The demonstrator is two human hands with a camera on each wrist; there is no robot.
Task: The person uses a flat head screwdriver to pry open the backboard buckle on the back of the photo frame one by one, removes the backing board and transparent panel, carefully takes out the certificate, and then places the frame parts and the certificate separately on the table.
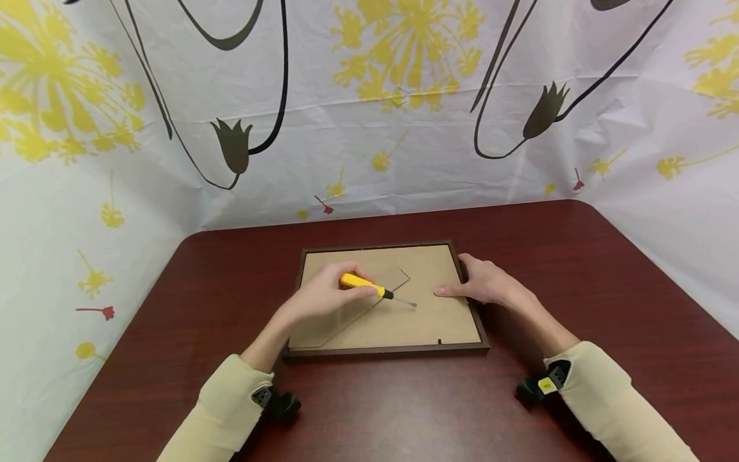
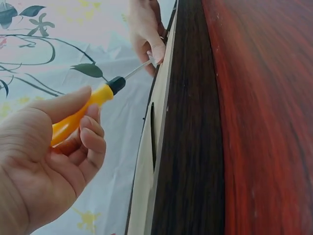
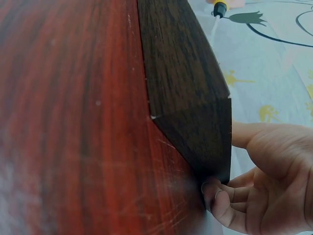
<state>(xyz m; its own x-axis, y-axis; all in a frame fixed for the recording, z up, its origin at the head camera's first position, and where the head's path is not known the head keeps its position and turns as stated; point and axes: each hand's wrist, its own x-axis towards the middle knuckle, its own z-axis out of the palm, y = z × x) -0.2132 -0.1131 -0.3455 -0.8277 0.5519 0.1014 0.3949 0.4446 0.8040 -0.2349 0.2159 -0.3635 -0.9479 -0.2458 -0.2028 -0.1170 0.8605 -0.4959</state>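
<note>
A picture frame [image 1: 392,351] with a dark wood rim lies back side up on the table. Its tan backing board [image 1: 358,330] carries a slanted stand flap outline. Above the board, my left hand [image 1: 326,296] pinches the yellow handle of a screwdriver [image 1: 364,283] between thumb and fingers. The shaft points right, toward my other hand; whether its tip touches the board I cannot tell. My right hand [image 1: 491,282] grips the frame's right side, thumb on the board and fingers round the outer edge. In the right wrist view, curled fingers [image 3: 222,203] meet the frame's side.
The frame rests on a dark red wooden table [image 1: 231,295] with rounded far corners. A white sheet [image 1: 369,154] printed with flowers hangs behind the table and along both sides. Small black devices [image 1: 280,404] sit at both cuffs.
</note>
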